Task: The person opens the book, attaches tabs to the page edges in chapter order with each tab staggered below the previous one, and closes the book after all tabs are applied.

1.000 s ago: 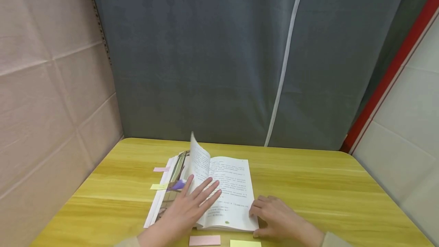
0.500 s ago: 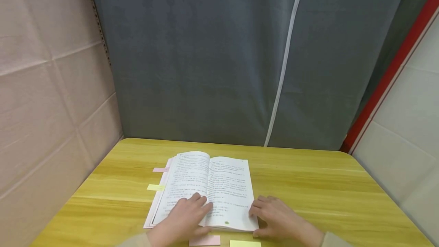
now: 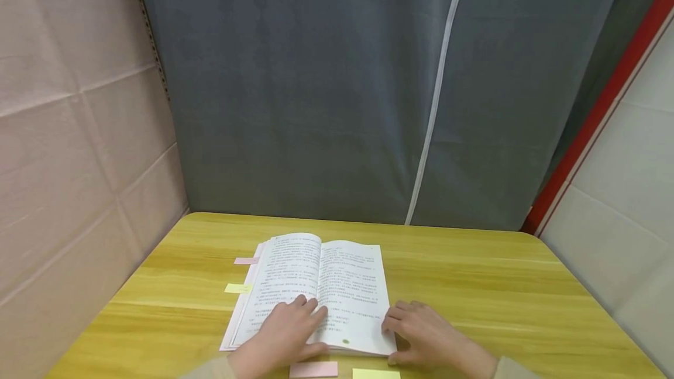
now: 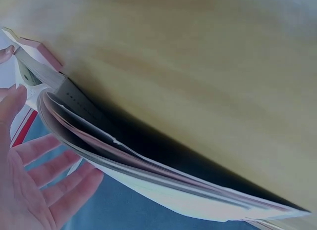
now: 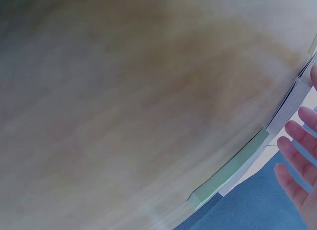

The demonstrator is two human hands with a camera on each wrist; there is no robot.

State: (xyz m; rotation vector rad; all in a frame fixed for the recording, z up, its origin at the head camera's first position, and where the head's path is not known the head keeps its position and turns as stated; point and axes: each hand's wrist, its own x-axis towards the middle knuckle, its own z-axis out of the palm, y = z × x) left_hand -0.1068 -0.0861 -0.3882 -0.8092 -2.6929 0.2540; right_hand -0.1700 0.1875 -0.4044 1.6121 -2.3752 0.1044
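On the counter (image 3: 474,285), the book (image 3: 353,276) lies open under two separate, loose-fingered hands, the left hand (image 3: 288,329) across the lower gutter, the right hand (image 3: 421,332) at the right page's lower corner. Easing either could let bowed leaves spring up. The left covers some print; the yellow pad (image 3: 376,374) is cut off, and any writing on the pink tab (image 3: 245,261) is illegible.
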